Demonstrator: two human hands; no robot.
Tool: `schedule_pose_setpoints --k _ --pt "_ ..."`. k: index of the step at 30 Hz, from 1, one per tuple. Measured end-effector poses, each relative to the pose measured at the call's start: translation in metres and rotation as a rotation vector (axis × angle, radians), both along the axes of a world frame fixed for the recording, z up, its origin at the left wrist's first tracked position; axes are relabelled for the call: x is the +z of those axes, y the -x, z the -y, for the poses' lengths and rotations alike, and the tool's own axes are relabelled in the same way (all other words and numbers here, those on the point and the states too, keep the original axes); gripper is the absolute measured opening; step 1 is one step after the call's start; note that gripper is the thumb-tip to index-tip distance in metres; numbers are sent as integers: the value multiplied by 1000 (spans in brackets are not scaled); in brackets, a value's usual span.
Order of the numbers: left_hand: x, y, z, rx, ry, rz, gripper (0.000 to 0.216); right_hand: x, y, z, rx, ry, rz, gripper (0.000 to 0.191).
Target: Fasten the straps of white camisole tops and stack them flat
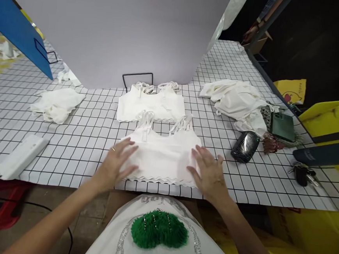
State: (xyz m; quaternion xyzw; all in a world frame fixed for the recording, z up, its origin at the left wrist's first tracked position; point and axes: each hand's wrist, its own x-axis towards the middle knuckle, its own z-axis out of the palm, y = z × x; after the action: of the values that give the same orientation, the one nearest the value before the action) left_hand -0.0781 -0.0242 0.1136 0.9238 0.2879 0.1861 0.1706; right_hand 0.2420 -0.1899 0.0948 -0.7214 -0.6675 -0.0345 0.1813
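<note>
A white strappy crop top (161, 153) lies flat near the front edge of the grid-patterned table (83, 136). My left hand (119, 163) rests flat on its left side, fingers stretched out. My right hand (207, 170) lies flat on its right side, fingers spread too. A second white top (150, 104) of the same kind lies spread just behind the first, its straps toward a grey backdrop (121, 29).
Heaps of white garments lie at the left (56, 104) and at the right (236, 99). A white box (18, 157) sits at the front left. A dark shiny pouch (245, 146), a green wallet (282, 126) and keys (303, 172) lie at the right. A blue board (15, 28) leans at far left.
</note>
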Motion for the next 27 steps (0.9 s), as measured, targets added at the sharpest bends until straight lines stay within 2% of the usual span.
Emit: schedule_pose_setpoints --k 2,5,9,12,17,23,27 --pt "-9 9 20 -136 -20 -110 66 -1 2 5 74 67 44 48" --pt "-14 9 22 -146 -39 -102 63 4 -14 -8 68 25 -12 38" --pt "-6 -25 -4 -111 -76 137 50 23 -48 -70 51 -151 -84 23" --pt "1 -60 -19 -129 23 248 37 31 -69 -127 62 -207 -121 22" --pt "5 -100 -41 -40 267 257 24 32 -81 -187 92 -80 -262 18" --pt "12 -144 -74 89 536 245 22 28 -43 -240 10 181 -256 26" --pt "24 -155 -94 205 677 257 25 29 -33 -272 -25 210 -362 21"
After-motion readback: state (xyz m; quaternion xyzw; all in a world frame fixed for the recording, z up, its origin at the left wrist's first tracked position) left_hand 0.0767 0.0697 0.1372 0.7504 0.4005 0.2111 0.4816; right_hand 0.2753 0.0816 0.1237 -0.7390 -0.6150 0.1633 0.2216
